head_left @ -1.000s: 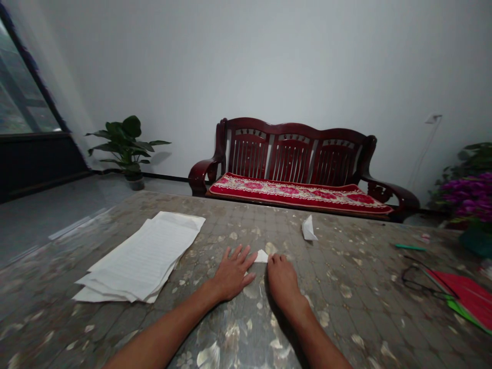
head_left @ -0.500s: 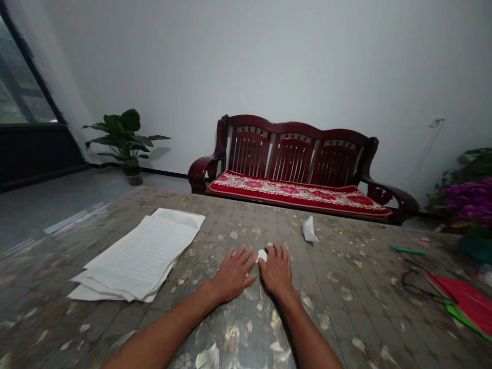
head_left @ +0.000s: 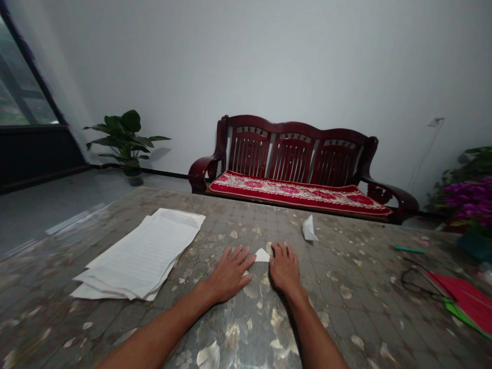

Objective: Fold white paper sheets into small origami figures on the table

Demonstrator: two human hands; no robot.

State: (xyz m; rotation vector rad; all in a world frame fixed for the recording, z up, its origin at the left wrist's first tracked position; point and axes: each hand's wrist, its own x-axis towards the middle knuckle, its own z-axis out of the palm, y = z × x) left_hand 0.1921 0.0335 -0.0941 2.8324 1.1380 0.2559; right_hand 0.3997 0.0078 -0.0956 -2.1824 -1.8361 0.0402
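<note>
A small folded piece of white paper (head_left: pixel 262 255), roughly triangular, lies flat on the patterned tabletop (head_left: pixel 246 312) between my hands. My left hand (head_left: pixel 231 272) rests palm down with fingers spread, its fingertips at the paper's left corner. On the other side, my right hand (head_left: pixel 285 267) lies on the table with its thumb side at the right corner and its fingers stretched forward. Farther back and to the right stands a white folded paper boat (head_left: pixel 309 228).
A stack of lined paper sheets (head_left: pixel 146 256) lies on the left. To the right are a green pen (head_left: pixel 409 250), dark-framed glasses (head_left: pixel 423 283) and red and green sheets (head_left: pixel 467 300). A wooden bench (head_left: pixel 295 154) stands beyond the table, with a potted plant (head_left: pixel 125 138) far left.
My right hand has slid to the right, uncovering more of the small folded paper. My left hand has shifted slightly left.
</note>
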